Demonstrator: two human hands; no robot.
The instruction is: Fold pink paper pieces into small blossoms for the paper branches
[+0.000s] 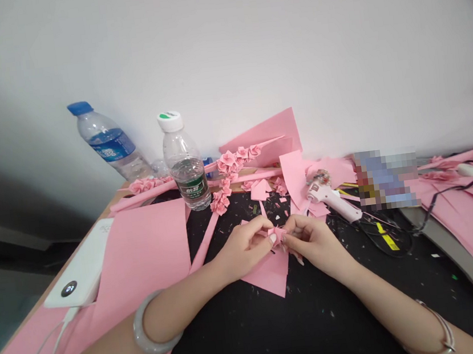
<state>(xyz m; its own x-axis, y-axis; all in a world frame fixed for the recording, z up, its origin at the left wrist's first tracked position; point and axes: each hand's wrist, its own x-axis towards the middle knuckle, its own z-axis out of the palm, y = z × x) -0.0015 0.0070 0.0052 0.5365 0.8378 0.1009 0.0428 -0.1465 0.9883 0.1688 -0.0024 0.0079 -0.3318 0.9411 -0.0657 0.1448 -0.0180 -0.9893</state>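
Observation:
A small folded pink paper flower [276, 234] is pinched between my two hands above the black mat. My left hand [247, 248] grips its left side between thumb and fingers. On the other side, the fingertips of my right hand [313, 243] close on its edge. Beneath them lies a pink paper sheet [270, 279], partly hidden by my hands. A white glue gun [334, 200] rests just beyond my right hand. Rolled paper stems with pink flowers [219, 202] lie behind my left hand.
A water bottle [189, 177] stands upright at the back; a blue-capped bottle [107, 141] leans by the wall. A white power bank [81, 268] and large pink sheets [142, 251] lie left. Cables [399, 237], paper scraps and more pink sheets [466, 223] are at right.

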